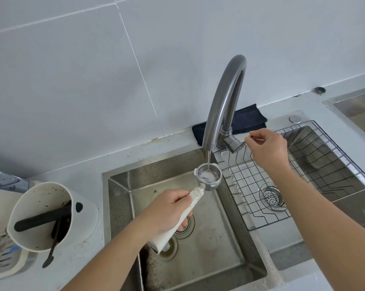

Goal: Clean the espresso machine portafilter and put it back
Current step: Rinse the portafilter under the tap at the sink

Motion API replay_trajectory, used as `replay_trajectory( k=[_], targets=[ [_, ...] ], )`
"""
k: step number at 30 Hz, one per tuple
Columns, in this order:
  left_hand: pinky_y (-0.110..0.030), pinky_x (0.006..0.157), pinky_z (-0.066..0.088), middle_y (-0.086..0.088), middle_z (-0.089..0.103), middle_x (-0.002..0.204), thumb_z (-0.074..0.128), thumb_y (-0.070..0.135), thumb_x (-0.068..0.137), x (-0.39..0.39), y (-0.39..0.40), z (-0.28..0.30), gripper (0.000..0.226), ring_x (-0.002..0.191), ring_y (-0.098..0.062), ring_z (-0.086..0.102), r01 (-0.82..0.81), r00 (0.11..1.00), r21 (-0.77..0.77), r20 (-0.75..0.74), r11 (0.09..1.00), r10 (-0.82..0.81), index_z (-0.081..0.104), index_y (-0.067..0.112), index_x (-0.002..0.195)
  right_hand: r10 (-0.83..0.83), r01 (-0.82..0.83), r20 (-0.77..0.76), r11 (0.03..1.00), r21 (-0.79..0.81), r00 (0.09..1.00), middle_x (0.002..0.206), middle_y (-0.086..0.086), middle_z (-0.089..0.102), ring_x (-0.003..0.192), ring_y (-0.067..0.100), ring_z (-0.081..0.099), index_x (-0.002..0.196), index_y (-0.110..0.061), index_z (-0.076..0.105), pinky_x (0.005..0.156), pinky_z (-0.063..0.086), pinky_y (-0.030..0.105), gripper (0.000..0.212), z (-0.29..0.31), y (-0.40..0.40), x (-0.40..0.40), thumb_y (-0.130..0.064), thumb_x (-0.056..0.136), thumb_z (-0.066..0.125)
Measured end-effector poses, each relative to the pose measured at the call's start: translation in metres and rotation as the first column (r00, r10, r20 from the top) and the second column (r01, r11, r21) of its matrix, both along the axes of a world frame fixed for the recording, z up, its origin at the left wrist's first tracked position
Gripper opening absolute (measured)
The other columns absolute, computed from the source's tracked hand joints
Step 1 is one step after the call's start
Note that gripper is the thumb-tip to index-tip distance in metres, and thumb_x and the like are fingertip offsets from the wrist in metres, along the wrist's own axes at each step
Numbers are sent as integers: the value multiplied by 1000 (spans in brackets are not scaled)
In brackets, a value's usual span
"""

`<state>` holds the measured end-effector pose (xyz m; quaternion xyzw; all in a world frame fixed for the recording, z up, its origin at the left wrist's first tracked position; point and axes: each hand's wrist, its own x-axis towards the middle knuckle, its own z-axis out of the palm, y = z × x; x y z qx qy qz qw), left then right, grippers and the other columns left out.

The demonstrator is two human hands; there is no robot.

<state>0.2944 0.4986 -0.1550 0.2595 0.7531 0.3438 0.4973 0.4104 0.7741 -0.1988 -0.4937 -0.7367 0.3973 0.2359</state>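
My left hand [167,211] grips the white handle of the portafilter [209,178] and holds its steel basket over the left sink basin [230,259]. A thin stream of water falls from the curved steel faucet [223,97] into the basket, which holds water. My right hand [267,148] is at the tip of the faucet lever [235,144], fingers pinched on its end. The espresso machine itself is only partly visible at the left edge.
A white knock box [43,215] with a black bar and coffee residue stands left of the sink, a dark brush leaning from it. A wire rack [303,175] spans the right basin. A dark cloth [246,120] lies behind the faucet. A drip tray grid [1,253] is at far left.
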Motion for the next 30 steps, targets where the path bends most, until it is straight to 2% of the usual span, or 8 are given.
replay_trajectory(
  k=[3, 5, 9, 12, 17, 22, 26, 30],
  targets=[
    [-28, 54, 53, -1, 68, 76, 47, 40, 94, -13, -4, 5, 31, 57, -9, 63, 84, 989, -45, -119, 995, -89, 69, 19, 100, 0, 0, 0, 1000, -1, 1000, 83, -17, 66, 62, 7, 63, 107, -20, 70, 47, 45, 19, 19, 0, 0, 0, -28, 90, 68],
    [-30, 57, 54, -9, 68, 82, 45, 45, 90, -21, -6, 10, 36, 58, -8, 63, 127, 971, -57, -195, 990, -136, 67, 17, 98, 0, 0, 1, 1000, 0, 1000, 83, -18, 66, 60, 7, 63, 106, -21, 70, 44, 44, 16, 18, 1, 0, 0, -28, 90, 68],
    [-29, 58, 50, 8, 67, 72, 45, 47, 90, -33, -9, 11, 26, 63, -10, 66, 150, 934, -36, -322, 988, -154, 67, 38, 101, -2, 2, 3, 1000, -1, 1000, 83, -18, 66, 58, 7, 63, 105, -22, 70, 42, 43, 15, 17, 1, -1, 0, -29, 90, 68],
    [-27, 57, 49, 13, 68, 77, 46, 46, 90, -35, -9, 8, 23, 64, -11, 64, 138, 907, 1, -402, 991, -125, 64, 47, 105, -4, 4, 7, 1000, -4, 1000, 83, -18, 65, 62, 8, 63, 106, -21, 70, 47, 45, 19, 18, 1, -1, 0, -28, 90, 68],
    [-13, 56, 46, 15, 66, 84, 52, 38, 92, -21, -10, 0, 25, 65, -7, 59, 15, 921, 169, -385, 986, 52, 63, 49, 111, -9, 9, 1, 1000, -8, 1000, 85, -16, 66, 64, 10, 64, 107, -20, 70, 49, 47, 22, 19, 1, -1, 0, -28, 90, 68],
    [-18, 58, 47, 9, 63, 86, 54, 31, 94, -1, -6, -10, 41, 63, -4, 54, -53, 936, 286, -321, 957, 148, 54, 70, 104, -11, 11, -5, 1000, 5, 1000, 84, -18, 65, 64, 6, 62, 106, -20, 70, 49, 44, 18, 18, 1, -2, 0, -27, 90, 68],
    [-22, 56, 48, 12, 65, 86, 55, 34, 91, 6, -1, -16, 38, 61, -1, 54, -66, 943, 304, -293, 950, 160, 55, 70, 102, -8, 8, -6, 1000, 9, 1000, 83, -16, 66, 67, 9, 63, 105, -19, 70, 58, 48, 23, 18, 0, -2, 0, -27, 90, 68],
    [-26, 55, 49, 12, 64, 87, 53, 38, 90, 9, 3, -20, 32, 66, -13, 57, -40, 937, 301, -319, 953, 140, 56, 67, 104, -3, 3, -9, 1000, 19, 1000, 83, -15, 65, 68, 10, 63, 106, -17, 70, 64, 52, 27, 19, 0, -2, 0, -26, 90, 68]
  ],
)
